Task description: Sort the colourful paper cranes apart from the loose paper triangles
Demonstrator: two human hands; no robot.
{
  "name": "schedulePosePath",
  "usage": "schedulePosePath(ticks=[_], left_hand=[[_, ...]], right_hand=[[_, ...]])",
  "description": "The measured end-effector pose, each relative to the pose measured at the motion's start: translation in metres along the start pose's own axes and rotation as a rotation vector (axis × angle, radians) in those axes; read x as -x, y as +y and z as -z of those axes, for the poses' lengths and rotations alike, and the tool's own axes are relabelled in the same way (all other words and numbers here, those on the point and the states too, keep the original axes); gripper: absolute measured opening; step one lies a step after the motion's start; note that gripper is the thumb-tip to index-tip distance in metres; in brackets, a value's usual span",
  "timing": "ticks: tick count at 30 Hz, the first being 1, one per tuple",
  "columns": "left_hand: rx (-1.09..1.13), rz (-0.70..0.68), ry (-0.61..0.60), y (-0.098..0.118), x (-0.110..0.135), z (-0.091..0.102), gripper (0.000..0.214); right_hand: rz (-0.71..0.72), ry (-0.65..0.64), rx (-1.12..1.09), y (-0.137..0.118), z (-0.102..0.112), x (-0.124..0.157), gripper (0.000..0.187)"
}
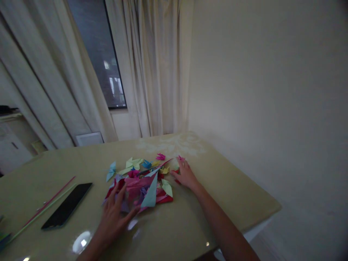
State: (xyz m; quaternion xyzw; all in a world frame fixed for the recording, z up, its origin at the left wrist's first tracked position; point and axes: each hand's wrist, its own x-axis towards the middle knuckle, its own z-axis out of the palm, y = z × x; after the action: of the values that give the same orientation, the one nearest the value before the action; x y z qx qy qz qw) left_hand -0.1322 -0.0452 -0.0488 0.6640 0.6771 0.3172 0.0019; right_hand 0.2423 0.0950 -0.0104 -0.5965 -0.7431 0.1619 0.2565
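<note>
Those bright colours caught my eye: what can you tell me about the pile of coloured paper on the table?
The pile of coloured paper looks like thin origami sheets in pink, red, teal, green, yellow, blue and purple. Larger flat sheets overlap at the near side; small folded shapes lie scattered behind. It sits on the glossy beige table. The left hand lies spread on its near-left edge; the right hand touches its far-right side.

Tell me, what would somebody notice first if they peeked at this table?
The bright pile of folded paper in the middle of the table jumps out first: pink, blue, green and yellow. The left hand, fingers spread, rests on its near edge, and the right hand touches its far right side. A black phone lies flat to the left.
</note>
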Motion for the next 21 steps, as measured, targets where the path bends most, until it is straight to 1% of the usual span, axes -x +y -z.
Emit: schedulePosePath(ticks=[2,4,6,8,11,13,15,18,19,21], left_hand=[[0.025,-0.087,-0.053,0.034,-0.005,-0.013,0.091],[0.029,-0.191,-0.122,0.066,-0.012,-0.028,0.096],[0.038,-0.239,-0.189,0.091,-0.020,-0.043,0.105],[0.063,-0.249,-0.218,0.107,-0.026,-0.057,0.103],[0.118,-0.258,-0.208,0.117,-0.032,-0.070,0.090],[0.155,-0.292,-0.200,0.117,-0.032,-0.075,0.090],[0.176,-0.328,-0.191,0.114,-0.031,-0.078,0.093],[0.170,-0.321,-0.156,0.110,-0.031,-0.082,0.090],[0.168,-0.307,-0.143,0.109,-0.032,-0.083,0.085],[0.180,-0.273,-0.131,0.108,-0.035,-0.083,0.071]], right_hand=[[-0.035,0.062,0.066,-0.016,-0.008,-0.018,0.097],[-0.133,0.115,0.125,-0.024,-0.012,-0.036,0.101],[-0.188,0.083,0.130,-0.023,-0.015,-0.052,0.100],[-0.131,0.006,0.088,-0.018,-0.019,-0.065,0.092],[0.081,-0.081,-0.022,-0.020,-0.029,-0.080,0.074],[0.188,-0.119,-0.107,-0.032,-0.038,-0.091,0.066],[0.246,-0.174,-0.176,-0.051,-0.050,-0.102,0.059],[0.304,-0.313,-0.228,-0.082,-0.064,-0.118,0.040],[0.323,-0.360,-0.237,-0.090,-0.066,-0.121,0.038],[0.361,-0.441,-0.256,-0.102,-0.064,-0.123,0.043]])
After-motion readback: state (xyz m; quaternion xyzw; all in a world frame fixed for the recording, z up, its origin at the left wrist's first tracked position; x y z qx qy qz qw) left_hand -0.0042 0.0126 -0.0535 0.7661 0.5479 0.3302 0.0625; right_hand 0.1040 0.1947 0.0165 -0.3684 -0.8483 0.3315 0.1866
